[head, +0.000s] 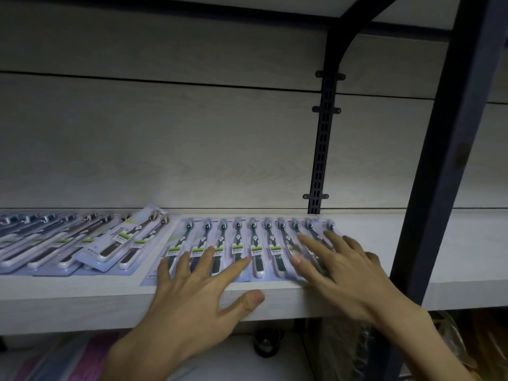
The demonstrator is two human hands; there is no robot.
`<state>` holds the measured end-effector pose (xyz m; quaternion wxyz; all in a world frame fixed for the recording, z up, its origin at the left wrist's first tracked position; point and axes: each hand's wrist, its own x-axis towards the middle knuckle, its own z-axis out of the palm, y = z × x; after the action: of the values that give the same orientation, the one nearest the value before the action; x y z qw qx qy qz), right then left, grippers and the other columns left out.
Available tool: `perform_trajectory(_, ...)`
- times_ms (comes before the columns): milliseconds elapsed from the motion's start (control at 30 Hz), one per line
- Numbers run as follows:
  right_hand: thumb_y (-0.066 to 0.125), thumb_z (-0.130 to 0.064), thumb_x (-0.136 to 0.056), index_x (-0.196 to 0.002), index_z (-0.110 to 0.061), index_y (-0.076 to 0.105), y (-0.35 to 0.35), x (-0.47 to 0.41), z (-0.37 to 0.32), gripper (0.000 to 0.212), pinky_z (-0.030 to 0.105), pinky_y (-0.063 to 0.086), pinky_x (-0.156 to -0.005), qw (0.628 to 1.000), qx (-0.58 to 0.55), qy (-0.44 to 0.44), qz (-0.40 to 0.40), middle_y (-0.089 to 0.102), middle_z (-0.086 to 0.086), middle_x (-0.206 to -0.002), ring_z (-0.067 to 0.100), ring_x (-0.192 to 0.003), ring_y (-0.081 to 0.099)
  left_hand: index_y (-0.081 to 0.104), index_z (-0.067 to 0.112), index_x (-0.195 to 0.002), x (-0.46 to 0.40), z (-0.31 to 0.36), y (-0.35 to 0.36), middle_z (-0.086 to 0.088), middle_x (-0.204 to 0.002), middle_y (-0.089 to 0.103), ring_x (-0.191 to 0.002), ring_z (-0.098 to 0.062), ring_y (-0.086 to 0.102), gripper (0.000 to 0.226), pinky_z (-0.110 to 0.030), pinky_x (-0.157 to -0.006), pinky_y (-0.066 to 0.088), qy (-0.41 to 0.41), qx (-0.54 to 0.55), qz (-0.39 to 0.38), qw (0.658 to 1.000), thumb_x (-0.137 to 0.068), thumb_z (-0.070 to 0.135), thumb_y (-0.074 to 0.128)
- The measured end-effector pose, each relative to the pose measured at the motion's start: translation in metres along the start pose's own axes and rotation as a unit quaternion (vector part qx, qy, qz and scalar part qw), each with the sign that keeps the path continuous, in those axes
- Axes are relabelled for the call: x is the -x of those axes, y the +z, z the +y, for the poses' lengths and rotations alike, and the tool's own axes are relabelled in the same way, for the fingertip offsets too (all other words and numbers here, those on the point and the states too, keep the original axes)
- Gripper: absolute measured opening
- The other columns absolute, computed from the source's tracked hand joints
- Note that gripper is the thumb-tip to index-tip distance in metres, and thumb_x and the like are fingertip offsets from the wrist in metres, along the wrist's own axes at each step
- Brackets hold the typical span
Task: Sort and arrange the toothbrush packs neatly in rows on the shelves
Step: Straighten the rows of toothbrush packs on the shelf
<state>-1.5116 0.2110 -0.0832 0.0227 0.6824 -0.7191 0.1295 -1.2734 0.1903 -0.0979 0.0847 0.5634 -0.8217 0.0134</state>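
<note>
a row of toothbrush packs (247, 243) is lying flat on the pale shelf (453, 243), heads pointing to the far wall, packs overlapping side by side. the left hand (198, 287) is resting wide on the near left part of this row, fingers straight and spread, thumb lying against the shelf's front edge. the right hand (338, 268) is pressing wide on the right end of the row, fingers straight and fanned. a second group of packs (63, 243) is lying further left, angled; one tilted pack (121, 237) is sitting on top of it. a dark upright post (439, 174) is standing at right.
</note>
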Motion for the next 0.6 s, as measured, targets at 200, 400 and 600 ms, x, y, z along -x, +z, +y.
perform_trajectory(200, 0.0, -0.086, -0.072, -0.146, -0.041, 0.019, 0.013, -0.037, 0.01, 0.089, 0.056, 0.024, -0.11, 0.997, -0.026, 0.065, -0.026, 0.027, 0.009, -0.154, 0.038, -0.141, 0.019, -0.004, 0.068, -0.133, -0.005, 0.001, 0.002, 0.007, -0.159, -0.001, -0.145, -0.028, -0.002, 0.101, -0.056, -0.114, -0.005, -0.007, 0.009, 0.009, 1.0, -0.037, 0.09, -0.028)
perform_trajectory(400, 0.009, -0.083, -0.078, -0.142, -0.027, 0.038, 0.011, -0.039, 0.008, 0.09, 0.05, 0.033, -0.104, 0.997, -0.015, 0.076, -0.016, 0.038, 0.011, -0.145, 0.037, -0.131, 0.032, -0.005, 0.066, -0.134, -0.004, 0.001, 0.006, 0.007, -0.158, -0.002, -0.144, -0.028, -0.001, 0.103, -0.056, -0.114, -0.005, -0.001, 0.008, 0.019, 1.0, -0.037, 0.088, -0.032)
perform_trajectory(600, 0.011, -0.083, -0.077, -0.091, -0.026, 0.061, 0.015, -0.036, 0.008, 0.077, 0.049, 0.042, -0.093, 0.997, -0.044, 0.052, 0.041, 0.048, 0.002, -0.121, 0.03, -0.112, 0.043, -0.01, 0.067, -0.133, -0.003, 0.001, 0.01, 0.007, -0.159, -0.002, -0.143, -0.03, 0.0, 0.1, -0.055, -0.112, -0.004, 0.003, -0.021, 0.05, 0.999, -0.039, 0.085, -0.036)
